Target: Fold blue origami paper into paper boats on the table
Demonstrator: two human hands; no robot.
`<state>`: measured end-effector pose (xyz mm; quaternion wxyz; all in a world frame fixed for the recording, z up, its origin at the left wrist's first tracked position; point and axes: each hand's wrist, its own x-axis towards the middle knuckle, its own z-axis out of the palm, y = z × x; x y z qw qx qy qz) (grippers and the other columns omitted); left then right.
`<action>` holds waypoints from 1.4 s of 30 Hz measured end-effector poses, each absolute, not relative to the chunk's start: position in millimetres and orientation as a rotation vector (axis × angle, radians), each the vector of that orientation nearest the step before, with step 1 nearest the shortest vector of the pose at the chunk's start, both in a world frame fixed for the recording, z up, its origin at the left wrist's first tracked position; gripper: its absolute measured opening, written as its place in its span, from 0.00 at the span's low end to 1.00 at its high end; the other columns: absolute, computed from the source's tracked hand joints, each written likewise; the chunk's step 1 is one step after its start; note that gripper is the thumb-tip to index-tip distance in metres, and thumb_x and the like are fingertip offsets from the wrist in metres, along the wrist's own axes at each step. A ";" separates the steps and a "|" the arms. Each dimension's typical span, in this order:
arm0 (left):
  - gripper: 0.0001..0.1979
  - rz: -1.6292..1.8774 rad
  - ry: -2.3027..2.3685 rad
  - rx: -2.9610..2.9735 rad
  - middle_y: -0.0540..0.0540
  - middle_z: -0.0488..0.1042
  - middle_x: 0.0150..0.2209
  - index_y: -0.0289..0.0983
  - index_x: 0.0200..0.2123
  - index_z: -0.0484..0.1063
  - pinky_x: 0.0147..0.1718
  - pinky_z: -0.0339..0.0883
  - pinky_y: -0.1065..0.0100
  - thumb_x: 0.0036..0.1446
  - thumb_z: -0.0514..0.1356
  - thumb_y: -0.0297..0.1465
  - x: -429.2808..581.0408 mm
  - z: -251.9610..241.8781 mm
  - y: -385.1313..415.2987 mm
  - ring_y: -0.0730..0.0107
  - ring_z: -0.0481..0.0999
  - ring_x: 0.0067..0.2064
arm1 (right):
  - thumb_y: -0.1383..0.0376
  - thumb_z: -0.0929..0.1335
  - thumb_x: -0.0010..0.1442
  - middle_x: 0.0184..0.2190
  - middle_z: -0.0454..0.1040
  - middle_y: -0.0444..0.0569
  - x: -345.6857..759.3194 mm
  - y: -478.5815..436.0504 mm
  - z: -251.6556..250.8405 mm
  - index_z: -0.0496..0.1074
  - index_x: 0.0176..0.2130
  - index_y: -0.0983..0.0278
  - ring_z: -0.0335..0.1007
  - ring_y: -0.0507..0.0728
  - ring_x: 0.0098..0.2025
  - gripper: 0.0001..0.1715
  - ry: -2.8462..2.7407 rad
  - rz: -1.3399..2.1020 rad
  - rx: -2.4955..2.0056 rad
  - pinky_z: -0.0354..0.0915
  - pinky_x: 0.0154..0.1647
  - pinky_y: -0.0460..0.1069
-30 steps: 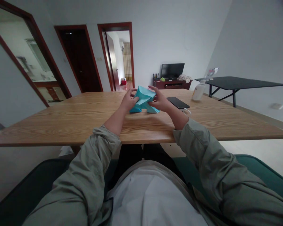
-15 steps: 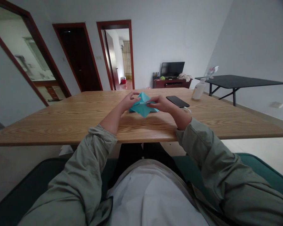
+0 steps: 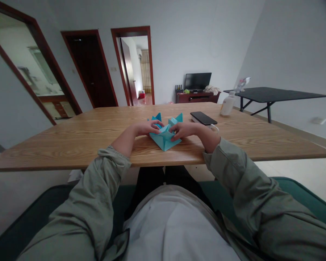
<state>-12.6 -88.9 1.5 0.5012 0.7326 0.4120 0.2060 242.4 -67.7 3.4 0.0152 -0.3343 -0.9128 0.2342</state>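
A folded light-blue paper piece [image 3: 165,141] rests on the wooden table in front of me, with one corner pointing toward my body. My left hand [image 3: 149,127] grips its left side, fingers curled over the upper edge. On the right side, my right hand [image 3: 181,129] pinches the paper between thumb and fingers. Behind the hands, pointed paper folds stand up: a darker blue one [image 3: 157,117] at the left and a light-blue one [image 3: 178,117] at the right. Whether these join the held piece cannot be seen past my fingers.
A dark phone [image 3: 203,118] with a white cable [image 3: 214,127] lies right of my hands on the wooden table [image 3: 108,137]. Beyond it stands a translucent spray bottle [image 3: 228,104]. A black folding table [image 3: 277,94] is at the far right.
Both hands have come down and nearer to me with the light-blue paper. The paper has tipped and opened out onto the table, and pointed folds now show behind it.
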 end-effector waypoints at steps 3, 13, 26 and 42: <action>0.28 0.529 0.984 1.721 0.47 0.73 0.39 0.40 0.48 0.68 0.28 0.64 0.73 0.44 0.71 0.40 -12.5 2.0 -88.9 0.72 0.72 0.33 | 0.52 0.72 0.50 0.30 0.71 0.44 242.2 -64.4 1.4 0.75 0.39 0.65 0.63 0.52 0.30 0.22 -2.794 0.754 -0.975 0.59 0.33 0.46; 0.28 0.691 0.911 1.639 0.49 0.69 0.36 0.42 0.52 0.66 0.25 0.67 0.73 0.50 0.67 0.44 -12.9 6.2 -92.1 0.75 0.71 0.30 | 0.58 0.69 0.51 0.34 0.75 0.47 243.0 -67.9 4.2 0.75 0.42 0.68 0.67 0.54 0.35 0.21 -2.518 0.766 -0.948 0.62 0.37 0.47; 0.33 0.861 0.939 1.630 0.48 0.71 0.37 0.44 0.56 0.65 0.25 0.66 0.73 0.46 0.69 0.36 -12.3 4.9 -91.5 0.73 0.74 0.30 | 0.60 0.70 0.52 0.31 0.73 0.46 240.5 -65.5 2.6 0.74 0.41 0.69 0.65 0.51 0.30 0.19 -2.262 0.860 -0.948 0.62 0.31 0.45; 0.14 1.433 1.083 1.699 0.52 0.70 0.26 0.35 0.33 0.67 0.23 0.65 0.74 0.49 0.66 0.36 3.6 0.1 -75.1 0.77 0.69 0.24 | 0.51 0.71 0.53 0.43 0.76 0.51 224.8 -70.7 3.8 0.52 0.66 0.59 0.72 0.57 0.39 0.49 -1.833 0.917 -0.829 0.71 0.35 0.50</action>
